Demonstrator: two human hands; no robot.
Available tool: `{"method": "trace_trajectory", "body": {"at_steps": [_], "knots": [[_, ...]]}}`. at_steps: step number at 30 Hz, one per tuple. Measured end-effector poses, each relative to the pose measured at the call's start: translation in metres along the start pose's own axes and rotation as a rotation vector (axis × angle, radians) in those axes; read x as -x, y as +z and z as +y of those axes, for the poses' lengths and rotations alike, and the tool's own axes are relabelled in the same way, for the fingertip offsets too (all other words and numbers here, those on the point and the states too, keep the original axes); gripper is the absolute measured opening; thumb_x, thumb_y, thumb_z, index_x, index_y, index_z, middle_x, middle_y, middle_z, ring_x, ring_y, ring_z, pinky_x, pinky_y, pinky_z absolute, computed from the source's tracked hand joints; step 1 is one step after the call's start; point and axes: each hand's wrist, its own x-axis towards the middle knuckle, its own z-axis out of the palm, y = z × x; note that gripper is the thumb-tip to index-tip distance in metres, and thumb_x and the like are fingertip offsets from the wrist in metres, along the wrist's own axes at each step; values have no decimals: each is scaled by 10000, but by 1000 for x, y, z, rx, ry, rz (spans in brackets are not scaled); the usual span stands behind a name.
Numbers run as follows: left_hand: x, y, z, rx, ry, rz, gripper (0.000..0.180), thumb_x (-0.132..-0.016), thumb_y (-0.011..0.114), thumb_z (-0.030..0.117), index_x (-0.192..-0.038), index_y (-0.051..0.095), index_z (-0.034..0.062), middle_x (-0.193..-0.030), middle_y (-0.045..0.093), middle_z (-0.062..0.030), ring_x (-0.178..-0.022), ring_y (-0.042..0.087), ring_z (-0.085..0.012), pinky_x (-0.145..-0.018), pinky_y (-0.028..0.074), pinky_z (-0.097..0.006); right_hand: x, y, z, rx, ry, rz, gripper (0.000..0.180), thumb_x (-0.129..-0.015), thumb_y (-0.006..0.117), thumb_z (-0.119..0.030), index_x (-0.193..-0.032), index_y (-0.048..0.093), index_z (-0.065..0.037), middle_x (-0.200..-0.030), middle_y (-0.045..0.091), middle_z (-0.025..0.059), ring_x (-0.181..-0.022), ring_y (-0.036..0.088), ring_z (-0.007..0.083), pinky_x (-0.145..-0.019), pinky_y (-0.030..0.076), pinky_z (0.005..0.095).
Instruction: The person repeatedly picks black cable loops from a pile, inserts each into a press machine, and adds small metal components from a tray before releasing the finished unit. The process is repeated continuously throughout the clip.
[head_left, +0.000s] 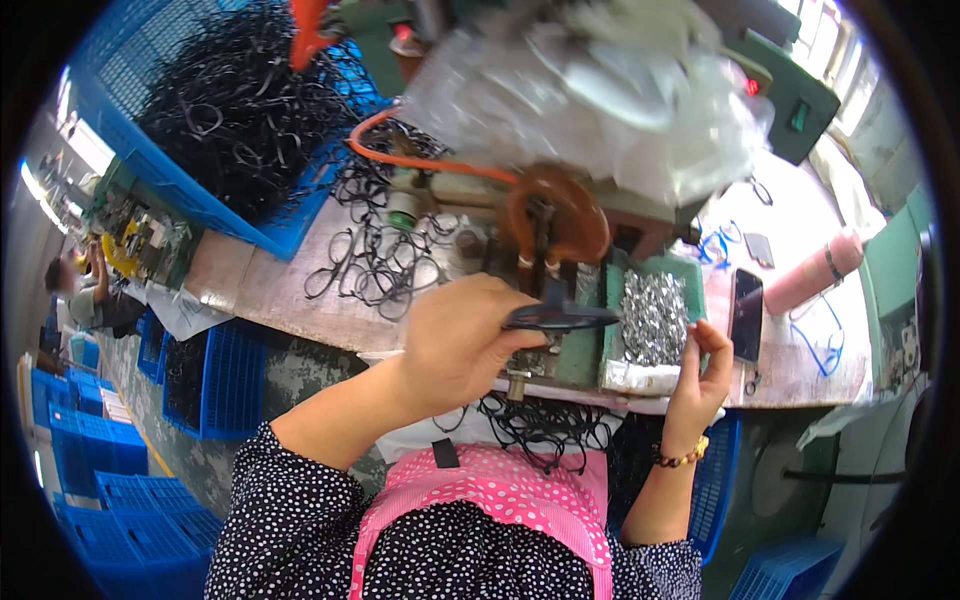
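Observation:
My left hand (462, 335) is closed on a black eyeglass frame (562, 317), held out sideways in front of the bench machine (550, 225). My right hand (708, 372) hovers at the right edge of a green tray (697, 285). Its thumb and forefinger are pinched together; what lies between them is too small to make out. Small shiny silvery parts (652, 315) fill the tray. Over the machine hangs crumpled clear plastic (600, 100). Black frames (545, 430) also lie heaped in my lap, on the pink dotted apron (475, 485).
A blue crate (270, 235) heaped with black frames stands at the back left, and loose black frames (375, 270) are strewn beside it. At right lie a phone (746, 315), a pink bottle (815, 270) and blue frames (828, 355). An orange hose (430, 162) runs to the machine.

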Motion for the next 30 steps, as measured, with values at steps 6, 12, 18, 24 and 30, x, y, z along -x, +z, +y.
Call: {"method": "trace_trajectory", "body": {"at_steps": [6,12,18,24,30], "knots": [[-2,3,8,-77,78,160,245,-803,754,150,-955,626,7,-824,613,-143,-733,608,-348,-639,485,-428,14,9,-38,95,-72,-100,104,-948,586,24,-1046,622,22,-1009,636,88,-987,590,179,-922,461,301],[0,7,11,-54,36,185,203,-862,696,184,-929,572,37,-814,575,-123,-755,604,-341,-644,477,-421,30,0,-80,25,-114,-208,163,-968,582,-27,-1104,641,41,-1034,682,145,-971,648,224,-872,516,341],[3,4,23,-138,-23,241,205,-879,679,191,-943,555,41,-859,539,-122,-825,595,-337,-687,483,-418,48,-2,-116,-5,-149,-238,151,-967,587,-2,-1100,636,52,-1024,679,136,-913,641,211,-858,519,323],[8,2,35,-134,-64,305,233,-914,662,192,-1070,603,29,-945,573,-128,-850,617,-332,-729,496,-398,62,-5,-166,-182,-397,-348,196,-951,539,69,-1134,607,50,-1024,658,173,-896,629,236,-823,515,346],[17,-35,84,165,-187,349,310,-885,618,-10,-1195,604,-12,-1058,604,-124,-902,596,-212,-803,485,-292,61,-11,-223,-402,-827,-443,235,-979,530,-197,-1085,591,4,-1044,636,196,-879,615,298,-894,490,500]]}}
